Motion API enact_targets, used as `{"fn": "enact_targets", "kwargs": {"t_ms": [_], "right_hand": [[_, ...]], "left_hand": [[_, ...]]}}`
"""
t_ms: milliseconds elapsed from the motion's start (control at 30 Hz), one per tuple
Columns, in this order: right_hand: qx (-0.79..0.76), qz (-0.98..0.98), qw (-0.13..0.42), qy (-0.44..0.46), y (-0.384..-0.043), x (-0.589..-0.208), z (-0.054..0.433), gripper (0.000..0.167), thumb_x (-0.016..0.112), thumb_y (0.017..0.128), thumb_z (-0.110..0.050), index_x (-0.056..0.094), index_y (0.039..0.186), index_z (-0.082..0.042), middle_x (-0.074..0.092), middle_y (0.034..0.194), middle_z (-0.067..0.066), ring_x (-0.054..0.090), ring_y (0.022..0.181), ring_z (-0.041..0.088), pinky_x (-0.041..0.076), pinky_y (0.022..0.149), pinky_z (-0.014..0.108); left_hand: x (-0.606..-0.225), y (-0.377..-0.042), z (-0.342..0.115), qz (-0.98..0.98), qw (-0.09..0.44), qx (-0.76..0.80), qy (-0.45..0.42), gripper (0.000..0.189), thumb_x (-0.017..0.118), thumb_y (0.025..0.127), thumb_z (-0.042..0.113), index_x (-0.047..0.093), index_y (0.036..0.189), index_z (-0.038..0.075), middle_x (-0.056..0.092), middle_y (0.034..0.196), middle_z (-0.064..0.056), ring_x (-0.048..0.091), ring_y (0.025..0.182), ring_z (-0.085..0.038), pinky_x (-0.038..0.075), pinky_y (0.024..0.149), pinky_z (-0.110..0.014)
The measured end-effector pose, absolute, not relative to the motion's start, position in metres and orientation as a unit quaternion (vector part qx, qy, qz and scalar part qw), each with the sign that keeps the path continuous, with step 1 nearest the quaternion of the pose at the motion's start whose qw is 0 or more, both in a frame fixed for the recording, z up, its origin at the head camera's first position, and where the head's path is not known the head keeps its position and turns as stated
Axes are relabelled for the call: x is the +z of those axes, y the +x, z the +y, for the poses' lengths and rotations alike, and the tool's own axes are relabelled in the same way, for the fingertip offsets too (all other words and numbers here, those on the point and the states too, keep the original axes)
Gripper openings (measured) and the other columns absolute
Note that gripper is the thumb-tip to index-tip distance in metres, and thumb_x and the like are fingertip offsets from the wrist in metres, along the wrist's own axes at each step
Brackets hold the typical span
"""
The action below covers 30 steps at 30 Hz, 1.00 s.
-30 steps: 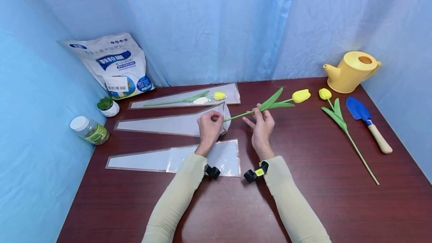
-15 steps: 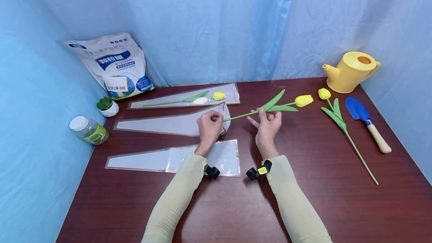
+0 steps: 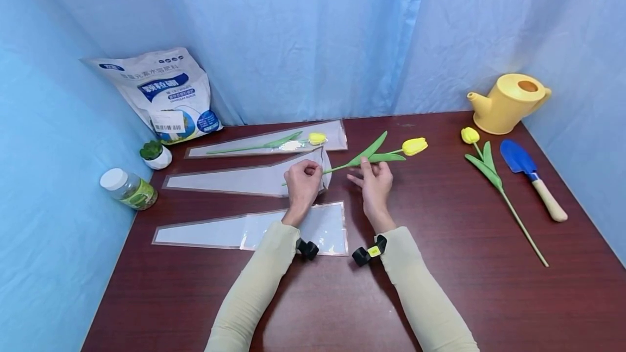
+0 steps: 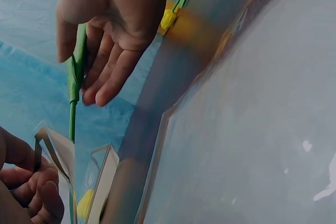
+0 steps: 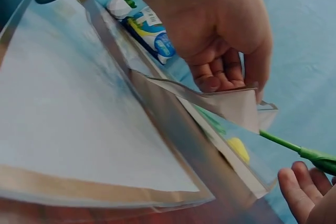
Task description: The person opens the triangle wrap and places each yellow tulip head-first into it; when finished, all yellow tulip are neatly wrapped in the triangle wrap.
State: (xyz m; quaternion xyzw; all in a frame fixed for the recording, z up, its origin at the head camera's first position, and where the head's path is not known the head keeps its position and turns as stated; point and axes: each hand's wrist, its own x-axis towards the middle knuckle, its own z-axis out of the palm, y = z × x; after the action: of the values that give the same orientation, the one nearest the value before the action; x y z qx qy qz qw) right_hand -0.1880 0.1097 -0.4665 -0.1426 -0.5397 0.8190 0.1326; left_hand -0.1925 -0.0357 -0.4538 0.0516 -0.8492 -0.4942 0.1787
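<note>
My left hand (image 3: pixel 303 184) pinches the mouth of the middle flower sleeve (image 3: pixel 235 179), a long tapered clear and white wrapper lying on the table. In the right wrist view the sleeve's mouth (image 5: pixel 233 106) gapes below those fingertips. My right hand (image 3: pixel 376 188) holds a yellow artificial tulip (image 3: pixel 414 146) near the base of its leaves, thumb against the stem. The tulip lies nearly level, bloom to the right. Its stem passes into the sleeve's mouth, and the lower end shows faintly through the wrapper left of my left hand. Part of the stem is hidden behind that hand.
Behind lies a sleeve (image 3: pixel 235 151) with a yellow tulip (image 3: pixel 317 138) inside; a flat sleeve (image 3: pixel 205 234) lies in front. On the right are another tulip (image 3: pixel 513 213), a blue trowel (image 3: pixel 518 156) and a yellow watering can (image 3: pixel 506 105). Fertilizer bag (image 3: pixel 166 91), potted succulent (image 3: pixel 158 157) and jar (image 3: pixel 132 189) stand left.
My right hand first slid right, then moved back left with the tulip, whose stem now reaches farther into the sleeve. My left hand stays at the sleeve's mouth.
</note>
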Motion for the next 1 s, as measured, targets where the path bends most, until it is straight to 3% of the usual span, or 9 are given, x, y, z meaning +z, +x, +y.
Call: {"fn": "enact_targets", "kwargs": {"t_ms": [267, 600, 1000], "right_hand": [[0.833, -0.501, 0.167, -0.166, -0.189, -0.466, 0.116, 0.006, 0.056, 0.101, -0.01, 0.051, 0.104, -0.009, 0.067, 0.084, 0.0, 0.073, 0.07, 0.012, 0.062, 0.066, 0.034], [0.839, -0.501, 0.145, -0.155, -0.186, -0.466, 0.11, 0.011, 0.056, 0.1, -0.007, 0.05, 0.109, -0.007, 0.068, 0.085, 0.001, 0.075, 0.075, 0.016, 0.063, 0.071, 0.037], [0.829, -0.532, 0.103, -0.143, -0.184, -0.466, 0.099, 0.02, 0.06, 0.098, -0.006, 0.052, 0.116, -0.003, 0.068, 0.087, -0.001, 0.074, 0.077, 0.015, 0.063, 0.073, 0.032]], "left_hand": [[-0.455, -0.192, -0.035, -0.851, 0.184, -0.491, 0.045, 0.008, 0.069, 0.082, 0.005, 0.076, 0.078, 0.004, 0.072, 0.067, -0.011, 0.062, 0.06, -0.018, 0.048, 0.062, -0.025], [-0.456, -0.192, -0.033, -0.846, 0.196, -0.494, 0.029, 0.008, 0.07, 0.082, 0.004, 0.076, 0.078, 0.002, 0.073, 0.068, -0.012, 0.067, 0.061, -0.023, 0.053, 0.064, -0.029], [-0.453, -0.189, -0.03, -0.84, 0.188, -0.508, 0.028, 0.008, 0.069, 0.083, 0.004, 0.077, 0.081, 0.002, 0.074, 0.071, -0.012, 0.067, 0.061, -0.021, 0.051, 0.06, -0.022]]}}
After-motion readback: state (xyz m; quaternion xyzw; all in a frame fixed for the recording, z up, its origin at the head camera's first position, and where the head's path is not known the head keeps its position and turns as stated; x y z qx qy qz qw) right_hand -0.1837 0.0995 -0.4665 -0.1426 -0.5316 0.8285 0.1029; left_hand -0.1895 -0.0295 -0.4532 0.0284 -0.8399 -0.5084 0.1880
